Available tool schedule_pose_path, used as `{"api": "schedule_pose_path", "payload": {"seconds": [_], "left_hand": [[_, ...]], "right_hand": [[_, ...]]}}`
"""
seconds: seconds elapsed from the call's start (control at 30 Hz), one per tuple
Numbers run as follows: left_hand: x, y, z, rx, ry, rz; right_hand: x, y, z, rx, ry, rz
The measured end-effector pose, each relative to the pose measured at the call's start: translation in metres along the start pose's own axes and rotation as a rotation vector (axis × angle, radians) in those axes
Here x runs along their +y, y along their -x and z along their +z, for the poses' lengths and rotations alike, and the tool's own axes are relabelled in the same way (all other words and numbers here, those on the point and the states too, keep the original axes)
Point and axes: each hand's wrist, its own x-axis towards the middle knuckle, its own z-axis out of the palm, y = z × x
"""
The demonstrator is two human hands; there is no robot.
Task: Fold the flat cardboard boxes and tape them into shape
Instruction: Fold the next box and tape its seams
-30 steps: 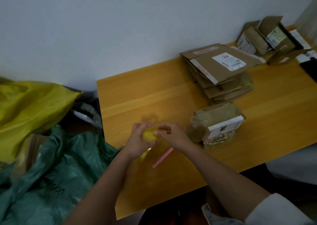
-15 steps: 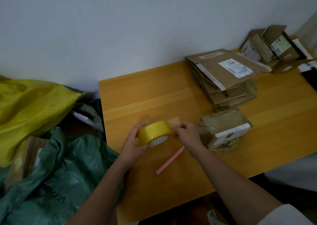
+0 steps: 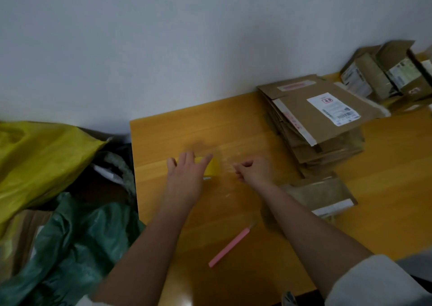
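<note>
Now tape roll (image 3: 211, 169) under spread left hand (image 3: 187, 177), strip pinched in right hand (image 3: 251, 171).

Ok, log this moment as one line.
left hand on yellow tape roll | right hand pinching pulled tape end | folded box untaped beside right forearm
</note>
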Motion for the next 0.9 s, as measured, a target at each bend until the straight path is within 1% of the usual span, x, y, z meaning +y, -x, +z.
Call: {"api": "schedule_pose_path", "payload": {"seconds": [0.1,0.17,0.33,0.4,0.53,0.67,0.77,0.83,0.9], "left_hand": [[0.016,-0.016,0.004,0.006,0.025,0.030],[0.019,-0.027,0.006,0.002,0.098,0.047],[0.011,-0.041,0.019,-0.026,0.525,0.066],[0.009,-0.046,0.024,-0.013,0.585,0.099],[0.008,-0.049,0.025,-0.004,0.590,0.147],[0.008,-0.048,0.024,-0.039,0.576,0.133],[0.009,-0.046,0.021,-0.078,0.523,0.109],[0.011,-0.046,0.019,-0.073,0.461,0.083],[0.016,-0.041,0.020,-0.032,0.292,0.080]], "right_hand": [[0.001,-0.020,-0.004,0.010,0.125,0.025],[-0.002,-0.030,-0.009,0.011,0.176,0.049],[0.002,-0.055,-0.011,-0.036,0.286,0.116],[0.005,-0.062,-0.005,-0.042,0.321,0.110],[0.005,-0.069,0.005,-0.011,0.397,0.096],[0.000,-0.065,0.005,0.008,0.490,0.047],[-0.001,-0.061,-0.007,0.085,0.473,0.063],[0.000,-0.057,-0.016,0.135,0.455,0.050],[-0.001,-0.051,-0.023,0.183,0.418,-0.015]]}}
